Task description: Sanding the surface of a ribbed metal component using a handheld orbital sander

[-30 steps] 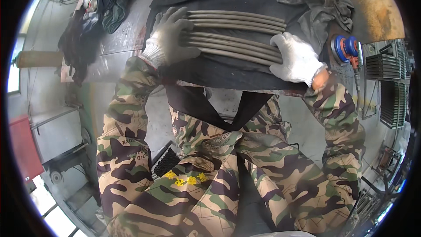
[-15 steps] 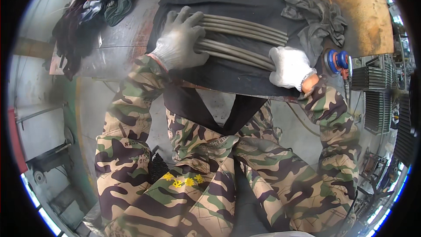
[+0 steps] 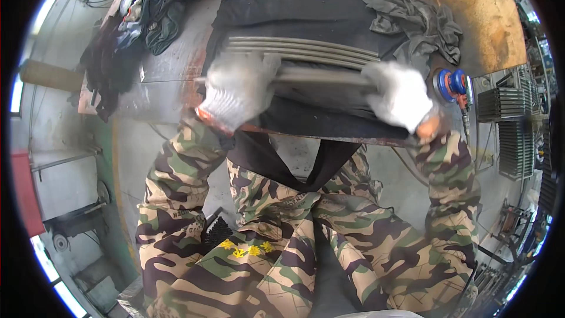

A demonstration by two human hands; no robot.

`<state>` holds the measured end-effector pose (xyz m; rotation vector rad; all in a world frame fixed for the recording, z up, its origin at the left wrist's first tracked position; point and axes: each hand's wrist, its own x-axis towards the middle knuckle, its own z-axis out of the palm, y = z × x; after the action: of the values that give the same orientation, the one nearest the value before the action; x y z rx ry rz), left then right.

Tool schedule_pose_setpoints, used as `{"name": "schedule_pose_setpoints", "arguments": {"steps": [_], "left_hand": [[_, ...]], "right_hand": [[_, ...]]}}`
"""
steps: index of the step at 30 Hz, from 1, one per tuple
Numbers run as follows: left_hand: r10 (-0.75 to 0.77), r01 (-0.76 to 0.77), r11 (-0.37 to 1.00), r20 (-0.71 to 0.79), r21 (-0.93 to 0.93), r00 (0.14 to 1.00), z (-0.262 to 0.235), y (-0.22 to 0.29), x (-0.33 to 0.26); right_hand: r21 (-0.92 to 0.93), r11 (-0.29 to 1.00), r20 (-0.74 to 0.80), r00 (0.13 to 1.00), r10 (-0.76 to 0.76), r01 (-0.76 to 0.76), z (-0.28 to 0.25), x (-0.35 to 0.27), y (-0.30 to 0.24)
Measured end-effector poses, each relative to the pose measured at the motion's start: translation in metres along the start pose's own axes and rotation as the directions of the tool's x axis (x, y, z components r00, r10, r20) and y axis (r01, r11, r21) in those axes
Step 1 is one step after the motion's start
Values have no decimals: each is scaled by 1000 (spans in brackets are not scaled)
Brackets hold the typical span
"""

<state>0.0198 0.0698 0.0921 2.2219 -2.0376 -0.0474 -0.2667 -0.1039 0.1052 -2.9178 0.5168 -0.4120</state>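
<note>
My left hand, in a white knit glove, is closed round the left part of a few grey metal rods; a rod end pokes out past it. My right hand, gloved alike, grips their right end. Both hands and these rods are smeared by motion, so the number held cannot be made out. Just beyond them, several more slim metal rods lie side by side on a black cloth spread over the table.
A crumpled grey rag lies at the far right of the cloth. Beside it sits a blue round sander with a hose. Dark clothes are heaped at the far left. Racks of stacked metal parts stand at right.
The nearer rods have been drawn toward me, away from the farther row. My left hand has gone from spread fingers over the rods to a closed grip; my right hand has shifted slightly nearer.
</note>
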Motion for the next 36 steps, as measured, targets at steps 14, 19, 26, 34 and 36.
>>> {"name": "schedule_pose_setpoints", "arguments": {"steps": [14, 19, 26, 34, 36], "left_hand": [[177, -179, 984, -178, 0, 968, 45, -60, 72], [-70, 97, 990, -227, 106, 971, 41, -88, 49], [-48, 45, 998, -123, -34, 991, 43, -88, 55], [-76, 62, 995, -180, -82, 981, 57, -85, 56], [-18, 20, 1000, -258, 4, 966, 61, -81, 56]], "right_hand": [[-3, 1000, -23, 999, 25, -25, 68, 39, 67], [-57, 997, -103, 994, 43, -49, 82, 30, 59], [-78, 979, -61, 981, 182, -187, 81, 40, 69], [271, 921, -160, 931, 328, -278, 87, 41, 77], [46, 960, -164, 946, 279, -276, 97, 37, 77]]}}
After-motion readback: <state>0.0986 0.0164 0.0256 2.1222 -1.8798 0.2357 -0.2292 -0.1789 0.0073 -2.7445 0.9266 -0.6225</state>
